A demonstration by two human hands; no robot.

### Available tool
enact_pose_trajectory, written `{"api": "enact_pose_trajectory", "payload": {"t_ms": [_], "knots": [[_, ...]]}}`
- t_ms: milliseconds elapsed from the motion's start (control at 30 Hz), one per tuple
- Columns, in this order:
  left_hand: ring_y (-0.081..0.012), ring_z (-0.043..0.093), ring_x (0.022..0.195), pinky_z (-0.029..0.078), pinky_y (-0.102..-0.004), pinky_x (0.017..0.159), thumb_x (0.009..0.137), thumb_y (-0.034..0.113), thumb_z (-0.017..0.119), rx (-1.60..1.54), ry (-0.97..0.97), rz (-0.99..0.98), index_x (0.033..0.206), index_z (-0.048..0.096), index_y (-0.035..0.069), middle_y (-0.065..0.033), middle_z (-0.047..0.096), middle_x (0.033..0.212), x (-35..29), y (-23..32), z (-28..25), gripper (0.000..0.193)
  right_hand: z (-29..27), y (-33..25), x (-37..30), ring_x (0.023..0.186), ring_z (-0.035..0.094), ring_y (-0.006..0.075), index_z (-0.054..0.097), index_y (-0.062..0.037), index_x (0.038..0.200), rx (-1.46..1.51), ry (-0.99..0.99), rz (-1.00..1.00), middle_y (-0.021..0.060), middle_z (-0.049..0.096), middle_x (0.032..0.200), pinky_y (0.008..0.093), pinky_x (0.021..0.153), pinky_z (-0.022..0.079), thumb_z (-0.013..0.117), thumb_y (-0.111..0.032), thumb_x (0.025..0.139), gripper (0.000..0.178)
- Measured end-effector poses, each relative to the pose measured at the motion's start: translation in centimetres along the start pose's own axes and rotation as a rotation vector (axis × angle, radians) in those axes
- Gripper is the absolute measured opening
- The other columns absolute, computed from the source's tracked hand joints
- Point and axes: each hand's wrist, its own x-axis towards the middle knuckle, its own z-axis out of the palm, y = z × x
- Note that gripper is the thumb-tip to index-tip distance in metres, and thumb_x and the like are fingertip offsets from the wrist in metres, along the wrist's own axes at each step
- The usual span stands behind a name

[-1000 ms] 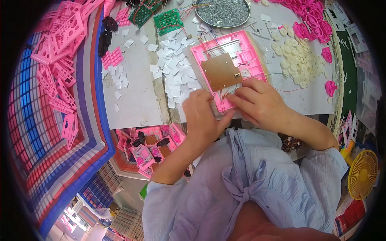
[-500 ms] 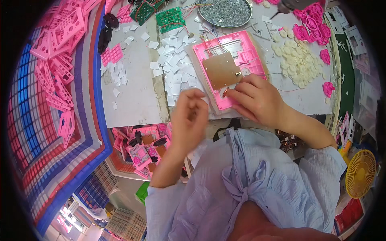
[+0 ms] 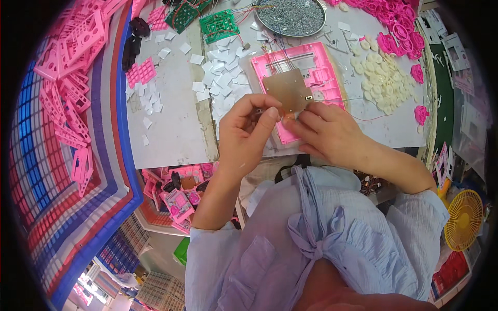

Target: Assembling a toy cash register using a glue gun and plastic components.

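Note:
A pink plastic housing [image 3: 287, 136] lies open on the bench in front of me. Over its lower part rests a brown circuit board [image 3: 287, 89], with thin wires [image 3: 280, 63] running up from its top edge. My left hand [image 3: 248, 136] is at the board's lower left corner, thumb and forefinger closed in a pinch. My right hand [image 3: 332, 129] reaches over the housing's lower right, fingers closed by the board's bottom edge. A small orange-brown spot shows between the fingertips of both hands; what they hold is too small to name.
White square pads [image 3: 224, 78] are scattered left of the housing. Behind it stand a round dish of screws [image 3: 290, 18] and a green circuit board [image 3: 218, 26]. Cream discs [image 3: 381, 78] and pink rings [image 3: 404, 36] are heaped at right. Pink frames [image 3: 72, 46] pile up at far left.
My left hand has moved up and right to the board's edge, its fingers closing into a pinch. My right hand stays almost in place. The dark tool at the top right has left the view.

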Motion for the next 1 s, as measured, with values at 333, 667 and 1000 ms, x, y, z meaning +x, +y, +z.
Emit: {"api": "enact_pose_trajectory", "payload": {"t_ms": [333, 667, 1000], "knots": [[-0.0102, 0.060, 0.080, 0.049, -0.0240, 0.071, 0.096, -0.002, 0.060, -0.049, -0.008, -0.014, 0.118, 0.066, -0.004, -0.0107, 0.070, 0.101, -0.2, -0.4, -0.6, 0.024, -1.9, 2.0, 0.5, 0.101, 0.054, 0.0262, 0.063, -0.0031, 0.125, 0.247, -0.129, -0.087, 0.0072, 0.058, 0.099, 0.0373, 0.081, 0.052, 0.074, -0.026, 0.081, 0.051], [-0.0065, 0.063, 0.083, 0.049, -0.0196, 0.068, 0.093, -0.003, 0.065, -0.001, -0.055, -0.054, 0.124, 0.064, 0.001, -0.0020, 0.069, 0.092, 0.4, 0.0, 0.5, 0.032, 0.2, -0.7, 0.3, 0.098, 0.055, 0.0292, 0.063, 0.0047, 0.114, 0.030, 0.057, 0.114, 0.0114, 0.058, 0.096, 0.0380, 0.084, 0.051, 0.072, -0.021, 0.081, 0.043], [-0.0040, 0.057, 0.067, 0.045, -0.0200, 0.060, 0.087, -0.004, 0.070, 0.308, -0.233, -0.014, 0.145, 0.033, 0.005, -0.0036, 0.066, 0.081, 1.1, -0.3, 1.2, 0.069, -4.0, 2.5, 0.6, 0.090, 0.061, 0.0299, 0.067, -0.0029, 0.112, 0.302, 0.261, -0.048, 0.0104, 0.064, 0.100, 0.0381, 0.079, 0.053, 0.072, -0.011, 0.076, 0.037]]}}
